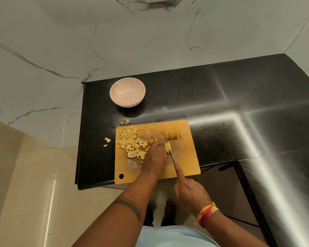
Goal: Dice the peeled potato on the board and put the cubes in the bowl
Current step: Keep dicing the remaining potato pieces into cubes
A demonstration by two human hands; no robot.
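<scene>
Now we stand midway through the dicing. Our left hand lies on the wooden cutting board, fingers curled down over a few potato slices to pin them. Our right hand grips the knife, forefinger stretched along its spine, the blade set against those slices. A fanned stack of uncut slices waits near the board's far edge, and a heap of potato cubes spreads over its left part; a few stray cubes lie off the board on the black counter. The pink bowl stands beyond the board and looks to hold no cubes. We judge the cut potato firm but wet and slippery, so slices want pinning from above, fingertips tucked back; the light cubes are best scooped in handfuls.
</scene>
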